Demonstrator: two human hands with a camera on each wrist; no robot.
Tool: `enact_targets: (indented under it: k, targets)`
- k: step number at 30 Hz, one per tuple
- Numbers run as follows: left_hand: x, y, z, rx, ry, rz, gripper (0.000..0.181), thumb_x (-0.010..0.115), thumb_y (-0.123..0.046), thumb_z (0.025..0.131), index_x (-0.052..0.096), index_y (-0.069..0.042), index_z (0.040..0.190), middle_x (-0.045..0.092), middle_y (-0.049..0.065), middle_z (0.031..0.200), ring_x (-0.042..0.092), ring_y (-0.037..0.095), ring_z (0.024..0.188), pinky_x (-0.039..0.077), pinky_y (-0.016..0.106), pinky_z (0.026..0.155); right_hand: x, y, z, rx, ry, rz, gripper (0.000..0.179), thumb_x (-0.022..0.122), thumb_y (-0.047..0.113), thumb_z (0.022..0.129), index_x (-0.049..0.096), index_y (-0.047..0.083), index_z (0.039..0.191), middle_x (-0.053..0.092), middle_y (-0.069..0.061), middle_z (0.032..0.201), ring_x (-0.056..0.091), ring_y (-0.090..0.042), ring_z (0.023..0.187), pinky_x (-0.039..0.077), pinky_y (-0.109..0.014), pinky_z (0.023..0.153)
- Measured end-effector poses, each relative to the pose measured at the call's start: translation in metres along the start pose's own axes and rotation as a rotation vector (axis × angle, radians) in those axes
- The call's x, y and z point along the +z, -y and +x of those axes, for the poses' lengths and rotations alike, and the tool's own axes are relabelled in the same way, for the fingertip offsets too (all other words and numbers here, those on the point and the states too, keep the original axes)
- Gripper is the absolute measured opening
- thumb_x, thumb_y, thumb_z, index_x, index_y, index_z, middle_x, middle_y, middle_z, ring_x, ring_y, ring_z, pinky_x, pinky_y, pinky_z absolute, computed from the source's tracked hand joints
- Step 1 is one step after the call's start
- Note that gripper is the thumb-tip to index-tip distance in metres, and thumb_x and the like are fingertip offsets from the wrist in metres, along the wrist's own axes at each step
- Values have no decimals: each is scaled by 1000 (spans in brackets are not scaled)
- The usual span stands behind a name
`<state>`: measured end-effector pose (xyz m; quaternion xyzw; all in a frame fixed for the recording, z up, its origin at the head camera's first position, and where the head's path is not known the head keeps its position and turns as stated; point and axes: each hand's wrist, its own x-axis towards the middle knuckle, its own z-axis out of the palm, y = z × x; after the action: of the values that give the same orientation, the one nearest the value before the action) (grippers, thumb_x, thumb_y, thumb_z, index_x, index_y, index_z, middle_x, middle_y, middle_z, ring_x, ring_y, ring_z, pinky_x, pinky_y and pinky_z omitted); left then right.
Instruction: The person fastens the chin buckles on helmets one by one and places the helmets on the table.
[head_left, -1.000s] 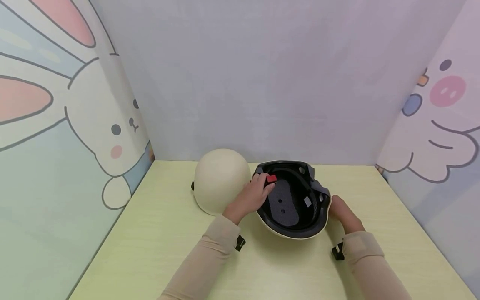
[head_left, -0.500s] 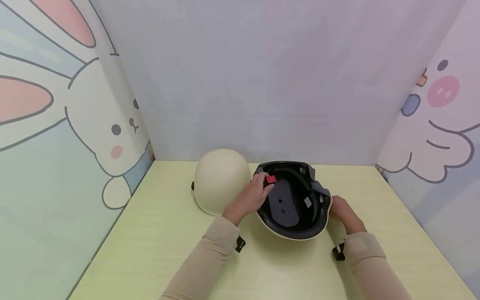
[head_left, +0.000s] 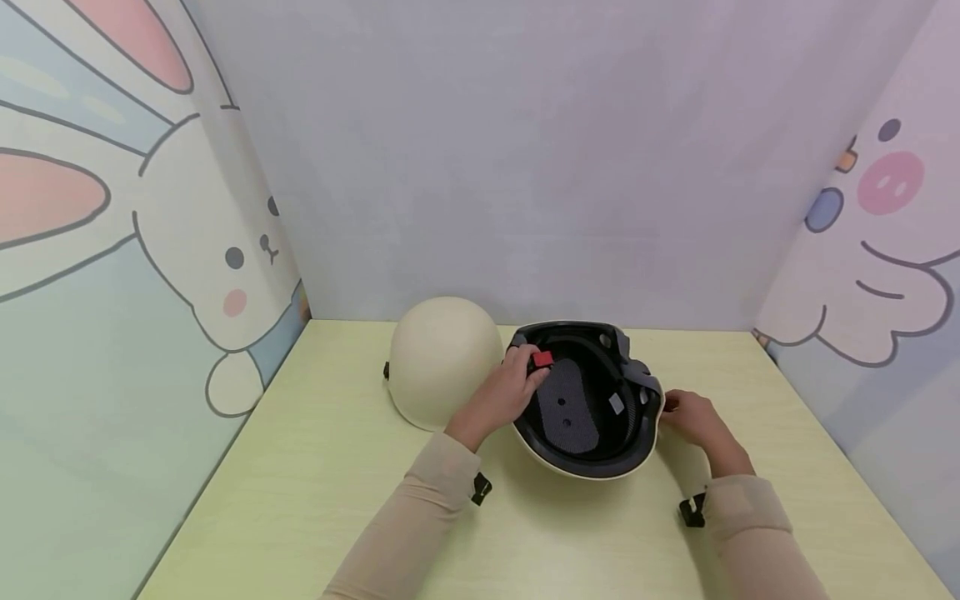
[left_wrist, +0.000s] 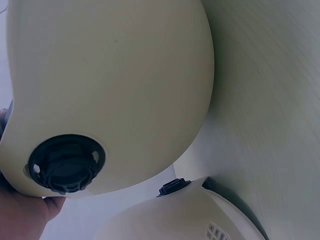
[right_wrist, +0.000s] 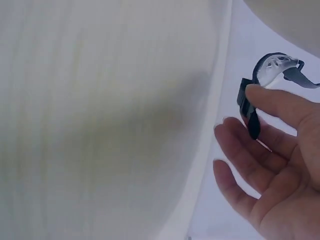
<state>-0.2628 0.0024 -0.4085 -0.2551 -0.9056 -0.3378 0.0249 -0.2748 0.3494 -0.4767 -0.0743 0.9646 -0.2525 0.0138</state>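
An upturned cream helmet (head_left: pixel 651 450) shows its black padded inside (head_left: pixel 570 408) in the head view. My left hand (head_left: pixel 506 392) grips its left rim, with a red buckle (head_left: pixel 542 359) right at the thumb and fingers. The left wrist view shows a round black fitting (left_wrist: pixel 66 162) on the shell and part of my hand at the rim. By the helmet's right side, my right hand (head_left: pixel 697 421) pinches a small black buckle (right_wrist: pixel 245 100) between thumb and fingers. A dark strap (right_wrist: pixel 300 77) with a clear piece runs off from it in the right wrist view.
A second cream helmet (head_left: pixel 442 358) stands crown up to the left, close beside the first. The pale yellow table (head_left: pixel 322 500) meets a grey back wall (head_left: pixel 525 167). Side walls carry cartoon prints, a rabbit (head_left: pixel 187 242) on the left.
My right hand has shifted to the right, a little out from the helmet's side, so more of its fingers shows. The left hand and both helmets hold their places.
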Motion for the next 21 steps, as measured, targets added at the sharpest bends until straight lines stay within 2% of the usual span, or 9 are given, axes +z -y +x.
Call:
enact_targets:
  k: [7,16,19,21]
  targets:
    - [0,0,0,-6,-1,-5,44,41,-32,106,39,-3,139,46,9,111,49,19,78,43,32,70,-17,3,-14,68,-58,81,38,65,27,94,65,-7,111,67,-22,102,61,-39,92,48,-49,75]
    - [-1,-1,-1,-11,-5,1,45,42,-32,106,39,-4,140,46,9,110,49,19,76,43,32,68,-30,5,-23,88,-157,121,44,67,32,93,65,-7,113,68,-24,102,62,-42,94,47,-45,71]
    - [-1,-1,-2,-10,-2,1,45,42,-32,106,39,-4,140,46,9,109,48,19,76,43,31,68,-34,4,-24,99,-189,160,48,67,37,93,65,-5,116,68,-23,106,63,-37,96,47,-39,72]
    - [0,-1,-2,-9,-1,-2,45,42,-32,106,39,-4,140,46,9,108,48,18,75,43,31,67,-37,3,-26,103,-211,197,50,67,39,92,64,-4,118,68,-21,108,65,-25,93,47,-33,71]
